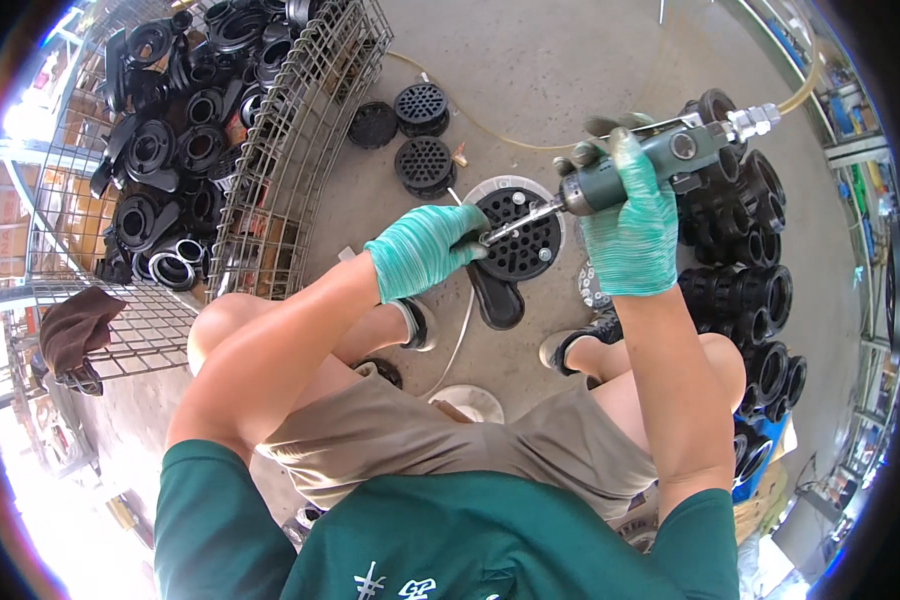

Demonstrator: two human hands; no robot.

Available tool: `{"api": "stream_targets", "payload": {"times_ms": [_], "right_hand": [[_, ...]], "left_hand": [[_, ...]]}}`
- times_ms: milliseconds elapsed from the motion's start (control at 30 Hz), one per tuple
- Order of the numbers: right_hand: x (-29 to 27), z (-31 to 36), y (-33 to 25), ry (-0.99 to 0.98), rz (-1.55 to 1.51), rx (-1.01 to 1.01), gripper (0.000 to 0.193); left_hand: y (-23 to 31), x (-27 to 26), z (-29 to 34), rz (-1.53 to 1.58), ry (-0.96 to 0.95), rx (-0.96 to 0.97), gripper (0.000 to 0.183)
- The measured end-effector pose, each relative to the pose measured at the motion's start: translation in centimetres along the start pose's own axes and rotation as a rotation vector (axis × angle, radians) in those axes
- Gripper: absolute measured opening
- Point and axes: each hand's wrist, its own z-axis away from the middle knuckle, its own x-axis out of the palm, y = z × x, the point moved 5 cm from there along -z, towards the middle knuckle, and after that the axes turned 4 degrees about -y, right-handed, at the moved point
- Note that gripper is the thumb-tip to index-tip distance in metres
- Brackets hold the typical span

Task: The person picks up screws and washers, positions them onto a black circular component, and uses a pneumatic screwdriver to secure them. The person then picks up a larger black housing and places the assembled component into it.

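My right hand [632, 235], in a green-and-white knit glove, grips a dark green air-powered driver [598, 186]. Its long silver socket shaft [530, 219] slants down to the left over a round black perforated grate [515, 256]. My left hand [422, 250], gloved alike, has its fingertips pinched at the shaft's tip, near the grate's left edge; what lies between them is hidden. Two bolt heads, one a silver bolt [545, 254], show on the grate. Beneath it a black part with a rounded arm [499, 300] sticks out toward me, and a pale round base [568, 225] shows around the edge.
Several more black grates [425, 165] sit on the floor beyond my left hand. A wire cage [295, 150] full of black ring-shaped parts [155, 150] stands at left. Stacked black rings [745, 290] line the right. An air hose [802, 85] runs from the driver.
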Motion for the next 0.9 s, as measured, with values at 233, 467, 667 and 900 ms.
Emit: {"api": "stream_targets", "payload": {"times_ms": [233, 467, 667, 900], "right_hand": [[-1.3, 0.9, 2.4, -0.172, 0.227, 0.049, 0.036], [-2.3, 2.1, 4.0, -0.301, 0.276, 0.055, 0.038], [-2.5, 2.0, 4.5, -0.267, 0.295, 0.052, 0.035], [-0.5, 2.8, 4.3, -0.413, 0.311, 0.024, 0.039]], "left_hand": [[-1.9, 1.9, -1.3, -0.366, -0.027, 0.041, 0.027], [-2.8, 4.2, -2.2, -0.428, -0.06, 0.049, 0.022], [-3.7, 4.7, -2.2, -0.314, 0.013, 0.033, 0.021], [-5.8, 6.3, -2.8, -0.095, 0.065, 0.077, 0.016]]}}
